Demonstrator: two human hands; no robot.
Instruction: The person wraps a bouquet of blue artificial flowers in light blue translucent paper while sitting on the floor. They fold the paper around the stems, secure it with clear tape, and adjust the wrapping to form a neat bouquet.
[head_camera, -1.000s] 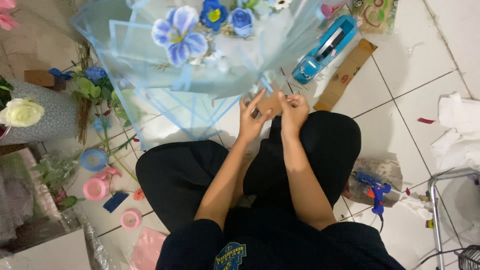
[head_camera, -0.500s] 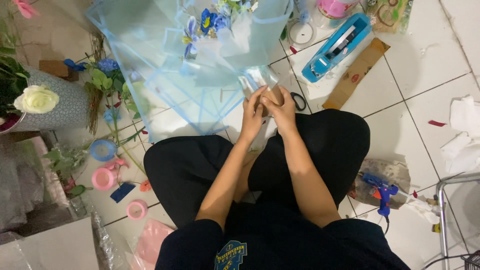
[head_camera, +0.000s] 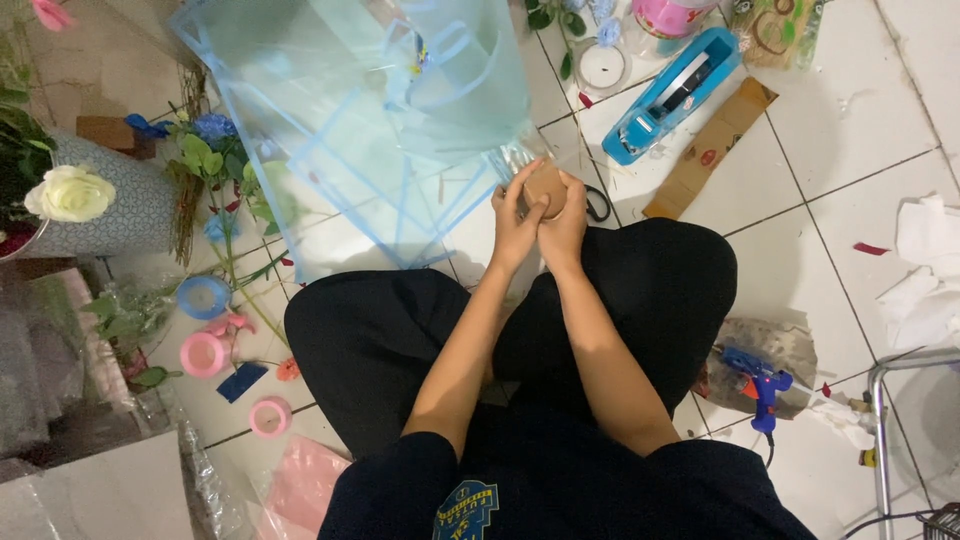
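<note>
- A white rose (head_camera: 68, 192) is seen at far left, well apart.
- The bouquet stem (head_camera: 543, 186), below the blue wrapping (head_camera: 400, 110), is clamped in the left hand (head_camera: 515, 225) grip.
- The right hand (head_camera: 565, 222) grip is closed on it too.
- A blue tape dispenser (head_camera: 672, 95) lies on the floor nearby.

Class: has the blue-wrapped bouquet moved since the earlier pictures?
Yes. The bouquet has turned: its flowers, earlier facing the camera, now point away, judged against the blue tape dispenser.

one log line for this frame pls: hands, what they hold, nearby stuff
left hand: grips bouquet stem | right hand: grips bouquet stem | bouquet: blue wrap, tilted away | nearby: blue tape dispenser, scissors, glue gun
</note>
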